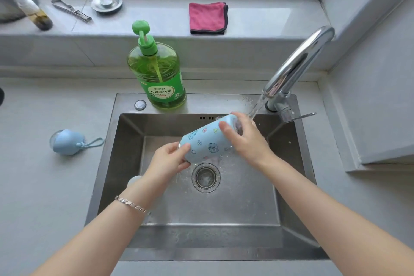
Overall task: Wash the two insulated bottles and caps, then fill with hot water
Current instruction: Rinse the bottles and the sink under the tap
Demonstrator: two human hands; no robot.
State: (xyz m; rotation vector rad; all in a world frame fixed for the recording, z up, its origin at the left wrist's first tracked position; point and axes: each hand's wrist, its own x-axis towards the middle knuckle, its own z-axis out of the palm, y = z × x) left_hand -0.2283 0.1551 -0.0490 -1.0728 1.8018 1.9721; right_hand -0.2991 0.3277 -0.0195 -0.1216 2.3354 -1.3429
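A person holds a light blue bottle (208, 139) with little cartoon pictures on it over the sink (224, 208). The bottle is tipped on its side, with its open end up and to the right. The left hand (172, 157) has its grip wrapped round the low end of the bottle. The right hand (246, 139) has its grip round the high end, close to the opening. Both hands are grasping the bottle, and it does not touch the sink.

Water (257, 105) runs from the shiny tap (298, 67) and falls on the right hand near the open end. The drain (206, 177) sits right under the bottle.

A blue cap (67, 142) with a loop string lies on the grey table (44, 186), left of the sink and well apart from the bottle. A white round thing (134, 180) peeks out behind the left wrist in the sink; I cannot tell what it is.

A big green soap bottle (156, 74) stands on the back edge of the sink. A folded pink cloth (208, 18) lies on the window shelf (268, 18).
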